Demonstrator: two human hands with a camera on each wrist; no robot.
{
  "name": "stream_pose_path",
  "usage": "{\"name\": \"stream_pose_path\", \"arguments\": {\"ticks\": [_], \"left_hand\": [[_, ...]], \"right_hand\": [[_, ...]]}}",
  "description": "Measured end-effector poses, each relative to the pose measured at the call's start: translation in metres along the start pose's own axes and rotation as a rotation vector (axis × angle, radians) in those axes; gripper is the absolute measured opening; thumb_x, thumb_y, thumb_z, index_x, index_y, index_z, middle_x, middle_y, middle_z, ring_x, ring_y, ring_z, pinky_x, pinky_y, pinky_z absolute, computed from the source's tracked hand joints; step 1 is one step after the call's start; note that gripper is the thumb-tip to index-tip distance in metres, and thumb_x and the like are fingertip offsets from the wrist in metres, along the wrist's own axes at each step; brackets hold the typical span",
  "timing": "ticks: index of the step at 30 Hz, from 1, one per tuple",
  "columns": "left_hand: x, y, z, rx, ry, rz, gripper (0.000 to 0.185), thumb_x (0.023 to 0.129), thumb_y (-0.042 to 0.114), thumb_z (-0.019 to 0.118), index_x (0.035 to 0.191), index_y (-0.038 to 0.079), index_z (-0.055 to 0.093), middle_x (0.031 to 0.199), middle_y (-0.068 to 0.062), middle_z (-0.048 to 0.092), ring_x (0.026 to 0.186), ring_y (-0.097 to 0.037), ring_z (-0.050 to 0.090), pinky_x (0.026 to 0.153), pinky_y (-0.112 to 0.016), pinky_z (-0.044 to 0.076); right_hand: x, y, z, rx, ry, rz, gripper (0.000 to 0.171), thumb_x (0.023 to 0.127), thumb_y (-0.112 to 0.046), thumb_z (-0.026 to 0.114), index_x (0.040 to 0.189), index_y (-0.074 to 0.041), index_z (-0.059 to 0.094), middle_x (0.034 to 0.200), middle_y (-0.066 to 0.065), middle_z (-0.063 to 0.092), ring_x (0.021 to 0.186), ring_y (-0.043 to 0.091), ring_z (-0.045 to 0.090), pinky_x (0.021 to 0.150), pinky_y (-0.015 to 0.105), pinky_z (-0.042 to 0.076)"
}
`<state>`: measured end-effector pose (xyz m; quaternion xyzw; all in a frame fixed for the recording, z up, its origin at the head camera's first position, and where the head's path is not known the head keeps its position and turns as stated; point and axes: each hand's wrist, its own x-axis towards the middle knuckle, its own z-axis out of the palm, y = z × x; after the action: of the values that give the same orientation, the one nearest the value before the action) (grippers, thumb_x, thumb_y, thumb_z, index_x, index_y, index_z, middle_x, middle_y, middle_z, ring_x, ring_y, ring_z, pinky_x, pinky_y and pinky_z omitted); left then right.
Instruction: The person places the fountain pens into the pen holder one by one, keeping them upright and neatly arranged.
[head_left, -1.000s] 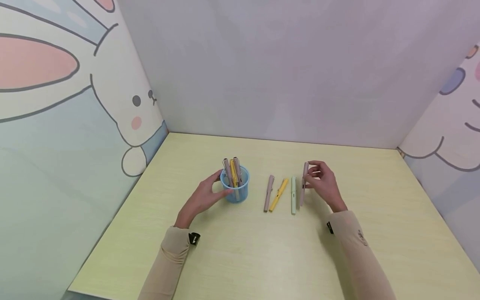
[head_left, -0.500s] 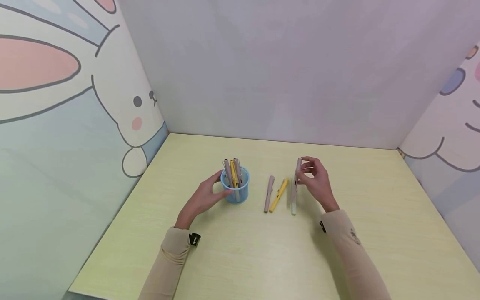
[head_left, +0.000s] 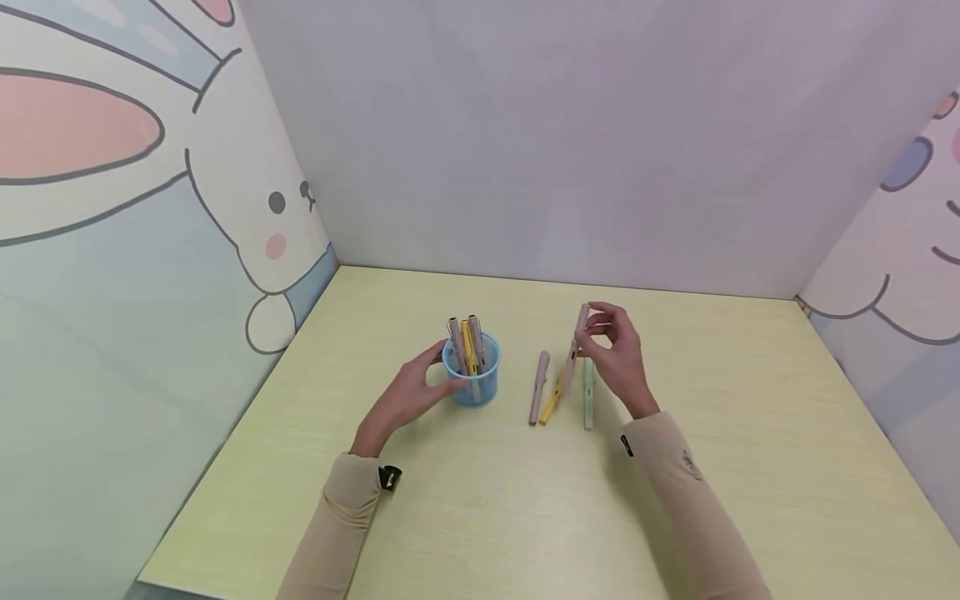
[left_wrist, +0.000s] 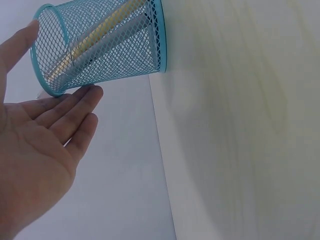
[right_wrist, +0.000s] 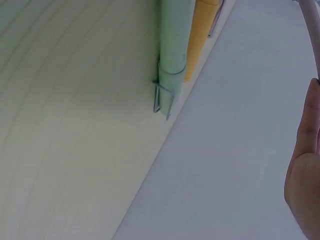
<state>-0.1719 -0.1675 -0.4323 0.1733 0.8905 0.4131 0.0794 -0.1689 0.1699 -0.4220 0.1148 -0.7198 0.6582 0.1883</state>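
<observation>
My left hand [head_left: 408,396] holds the blue mesh pen cup [head_left: 482,390] between thumb and fingers; in the left wrist view the thumb is at the rim and the fingertips lie along the mesh wall. Several pens stand in the cup, among them a yellow pen [head_left: 468,346]. My right hand [head_left: 621,357] pinches a mauve pen [head_left: 573,357] near its top end, tilted above the table and overlapping the yellow pen [head_left: 551,408] lying there. A pale green pen [head_left: 588,404] lies just right of it, and another mauve pen [head_left: 537,390] to its left.
The pale yellow table [head_left: 480,508] meets a plain lilac wall [head_left: 555,167] at the back. Side walls bear cartoon animals, such as a rabbit [head_left: 255,183] on the left. The lying pens are between the cup and my right hand.
My right hand has moved left with the mauve pen, from right of the green pen, across it, to over the yellow one. The left hand and the cup have stayed put.
</observation>
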Motion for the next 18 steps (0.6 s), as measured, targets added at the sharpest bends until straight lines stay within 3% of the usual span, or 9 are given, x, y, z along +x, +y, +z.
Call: {"name": "stream_pose_path", "arguments": {"ticks": [7,18], "left_hand": [[0.001,0.0,0.0,-0.001,-0.002,0.0,0.086,0.097,0.042,0.073,0.163,0.007,0.03,0.158,-0.016,0.045,0.146,-0.035,0.04,0.117,-0.06,0.029],[0.0,0.001,0.0,-0.003,-0.005,-0.006,0.087,0.097,0.042,0.073,0.163,0.007,0.029,0.158,-0.017,0.045,0.147,-0.036,0.039,0.118,-0.06,0.028]], "right_hand": [[0.009,0.024,0.01,0.035,0.019,-0.026,0.051,0.091,0.019,0.062,0.139,0.011,0.049,0.111,0.025,0.055,0.09,0.013,0.059,0.063,0.023,0.06],[0.012,0.024,0.028,0.073,0.008,-0.069,0.05,0.091,0.019,0.064,0.138,0.01,0.05,0.111,0.024,0.056,0.09,0.015,0.06,0.066,0.024,0.06]]}}
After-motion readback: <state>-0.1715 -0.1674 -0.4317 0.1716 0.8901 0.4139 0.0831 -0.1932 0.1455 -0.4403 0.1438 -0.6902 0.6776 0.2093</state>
